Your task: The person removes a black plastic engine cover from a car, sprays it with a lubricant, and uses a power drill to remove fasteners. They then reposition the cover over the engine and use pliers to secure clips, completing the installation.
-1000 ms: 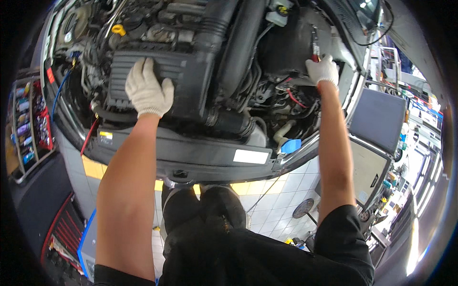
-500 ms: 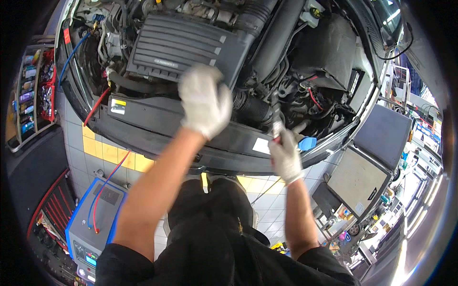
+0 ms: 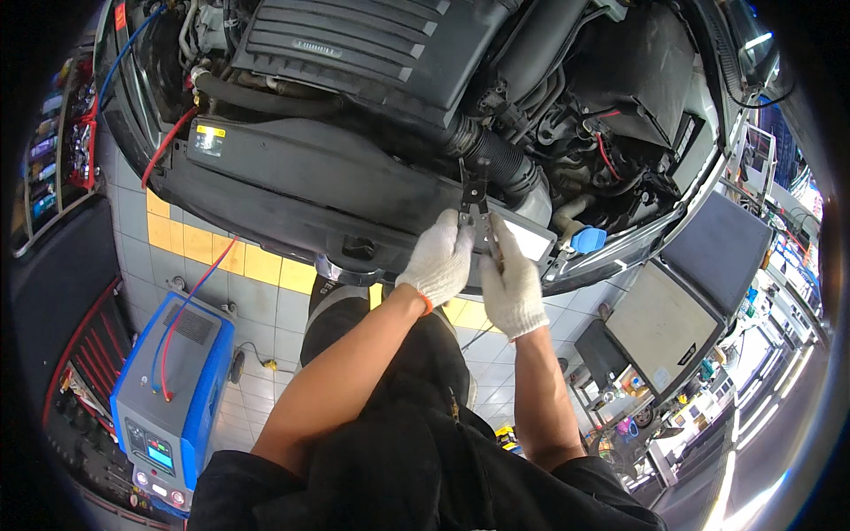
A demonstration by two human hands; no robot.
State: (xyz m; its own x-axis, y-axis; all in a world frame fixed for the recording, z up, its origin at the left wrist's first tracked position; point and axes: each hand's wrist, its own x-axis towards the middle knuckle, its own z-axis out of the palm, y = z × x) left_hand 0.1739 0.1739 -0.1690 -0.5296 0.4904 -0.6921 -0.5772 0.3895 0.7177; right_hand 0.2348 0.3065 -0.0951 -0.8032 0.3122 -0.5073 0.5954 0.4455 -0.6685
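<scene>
Both my gloved hands are together in front of the open engine bay, holding a pair of pliers (image 3: 475,191) with dark jaws. My left hand (image 3: 440,259) is closed on one handle, and my right hand (image 3: 513,285) grips the other. The jaws point away from me and stand apart, just in front of a black ribbed air hose (image 3: 491,152). Below the tool lies the black front panel (image 3: 354,205) of the car. My fingers hide most of the handles. A blue filler cap (image 3: 588,239) sits right of my right hand.
The black engine cover (image 3: 341,53) lies at the far side. A blue and grey service machine (image 3: 177,372) with red and blue hoses stands on the floor at left. Tool racks (image 3: 53,159) line the left; a cabinet (image 3: 660,327) stands at right.
My left hand came down and right from over the engine cover to the pliers. My right hand moved slightly left and nearer, and both hands now hold the tool. The view has shifted.
</scene>
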